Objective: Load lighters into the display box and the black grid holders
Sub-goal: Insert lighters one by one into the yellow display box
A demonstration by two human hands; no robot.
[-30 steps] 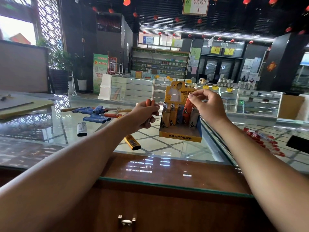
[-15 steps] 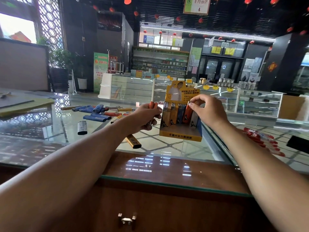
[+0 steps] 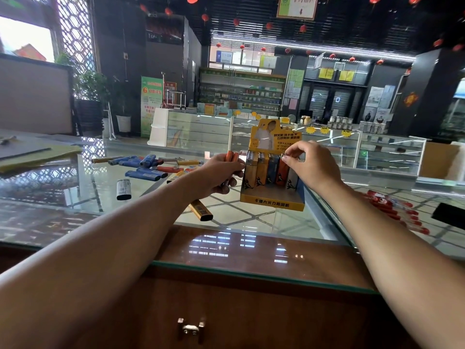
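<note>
Standing on the glass counter, the yellow display box has a row of lighters upright in it: two yellow, one blue, one orange and one pale one. The right hand pinches the top of the orange lighter in that row with thumb and finger. The left hand is just left of the box, curled around two more orange lighters that poke up out of the fist. Past the left arm, loose blue lighters lie in a bunch on the glass. A white lighter is near them, and a yellow lighter lies under the wrist. Red lighters lie well off to the right, beside a flat black thing that is too cut off to tell. A wooden drawer front with a metal handle is below.
</note>
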